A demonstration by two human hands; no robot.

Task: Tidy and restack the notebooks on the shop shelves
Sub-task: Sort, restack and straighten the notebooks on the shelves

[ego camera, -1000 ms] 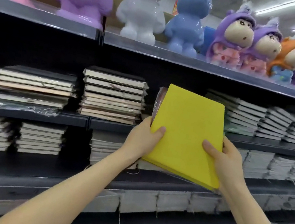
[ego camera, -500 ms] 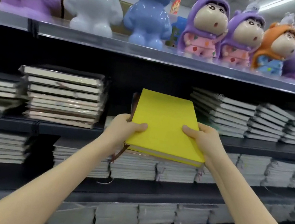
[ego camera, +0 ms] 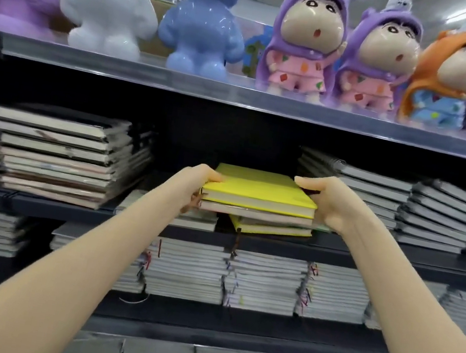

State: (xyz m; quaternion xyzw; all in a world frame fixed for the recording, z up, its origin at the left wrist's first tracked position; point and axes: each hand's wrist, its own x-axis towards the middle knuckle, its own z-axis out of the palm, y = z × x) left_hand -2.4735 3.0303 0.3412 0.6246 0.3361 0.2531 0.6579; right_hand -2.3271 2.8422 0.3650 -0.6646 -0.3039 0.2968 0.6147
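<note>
A yellow notebook [ego camera: 257, 188] lies flat on a short pile in the middle of the second shelf [ego camera: 397, 263]. Under it sit a pale-edged notebook [ego camera: 256, 213] and another yellow-covered one [ego camera: 272, 229], turned slightly askew. My left hand [ego camera: 193, 182] grips the left edge of the top two books, thumb on the yellow cover. My right hand [ego camera: 325, 203] holds their right edge, fingers stretched along the top. A tall pile of dark notebooks [ego camera: 58, 152] stands to the left, and slanted piles [ego camera: 377, 198] to the right.
Large glossy figurines [ego camera: 305, 42] line the top shelf just above the gap. A thin notebook [ego camera: 186, 219] lies low to the left of the pile. Lower shelves hold dense rows of grey-edged notebooks [ego camera: 263, 281] with ribbon markers hanging out.
Both hands carried the yellow notebook from tilted in front of the shelf to level and forward into the shelf gap, where it now lies on the short pile. The view moved closer.
</note>
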